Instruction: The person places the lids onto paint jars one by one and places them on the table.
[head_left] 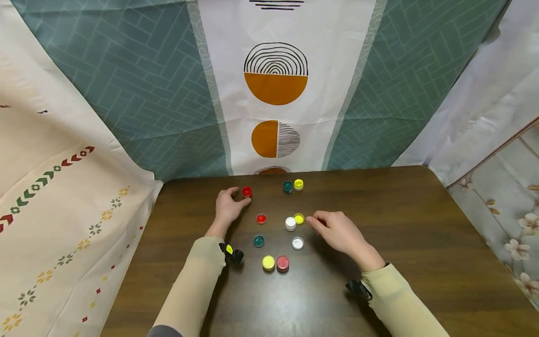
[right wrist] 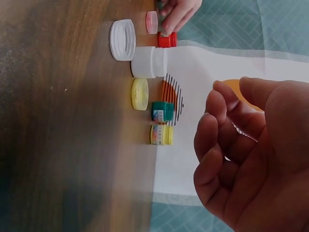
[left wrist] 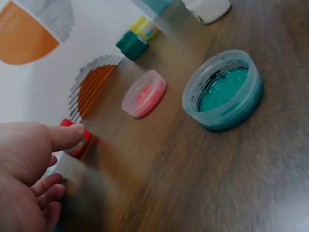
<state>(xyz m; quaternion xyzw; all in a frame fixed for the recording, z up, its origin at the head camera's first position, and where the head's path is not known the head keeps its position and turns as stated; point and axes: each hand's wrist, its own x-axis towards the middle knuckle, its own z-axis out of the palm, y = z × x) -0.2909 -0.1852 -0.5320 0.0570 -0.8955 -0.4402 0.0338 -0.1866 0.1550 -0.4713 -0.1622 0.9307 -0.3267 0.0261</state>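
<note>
At the back left of the table, my left hand (head_left: pixel 228 206) reaches to a small red paint pot (head_left: pixel 247 192). Its thumb lies right at the pot in the left wrist view, with the other fingers spread apart from it. My right hand (head_left: pixel 337 229) hovers to the right of a yellow lid (head_left: pixel 299 218) and a white paint pot (head_left: pixel 290 223). Its fingers (right wrist: pixel 207 130) are loosely bent, with nothing between them. Nearer me lie a red lid (head_left: pixel 261 218), a teal lid (left wrist: pixel 224 92) with paint inside, and a white lid (head_left: pixel 297 243).
A teal pot (head_left: pixel 287 187) and a yellow pot (head_left: pixel 298 185) stand side by side near the back edge. Toward the front, a pot with a yellow top (head_left: pixel 268 263) sits beside one with a dull red top (head_left: pixel 283 263). Patterned cloth (head_left: pixel 177 93) hangs behind the wooden table (head_left: pixel 400 210).
</note>
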